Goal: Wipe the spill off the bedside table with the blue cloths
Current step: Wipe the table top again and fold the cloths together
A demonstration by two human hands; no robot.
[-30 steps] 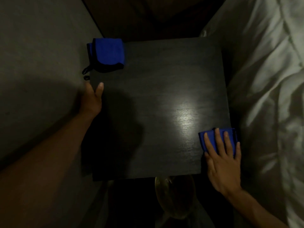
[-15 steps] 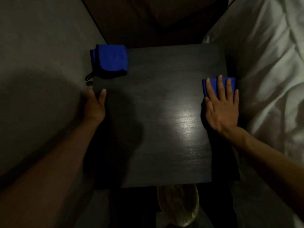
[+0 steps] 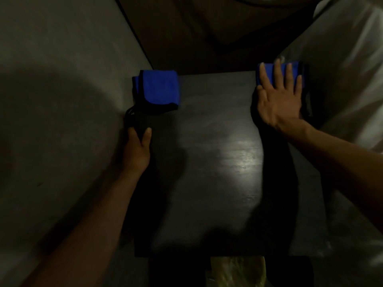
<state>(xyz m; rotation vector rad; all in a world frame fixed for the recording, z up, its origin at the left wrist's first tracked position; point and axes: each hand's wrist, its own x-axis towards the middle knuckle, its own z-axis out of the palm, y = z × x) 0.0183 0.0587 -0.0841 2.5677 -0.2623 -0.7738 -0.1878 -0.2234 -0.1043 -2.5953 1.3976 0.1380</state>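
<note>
Head view shows the right hand [image 3: 278, 98] spread flat, fingers open, pressing one blue cloth [image 3: 301, 76] onto the far right corner of the table [image 3: 217, 162], likely to push it across the dark top. Left hand [image 3: 137, 146] curls over the left edge, seemingly bracing. A second folded cloth [image 3: 158, 91] waits at the far left corner: two cloths, two hands

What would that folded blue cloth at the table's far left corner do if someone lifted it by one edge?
The folded blue cloth would probably droop and unfold: it lies in soft layers with a rounded, black-trimmed flap. It looks light for its size. Pushed across the dark bedside table, it would likely bunch rather than slide stiffly.
</note>
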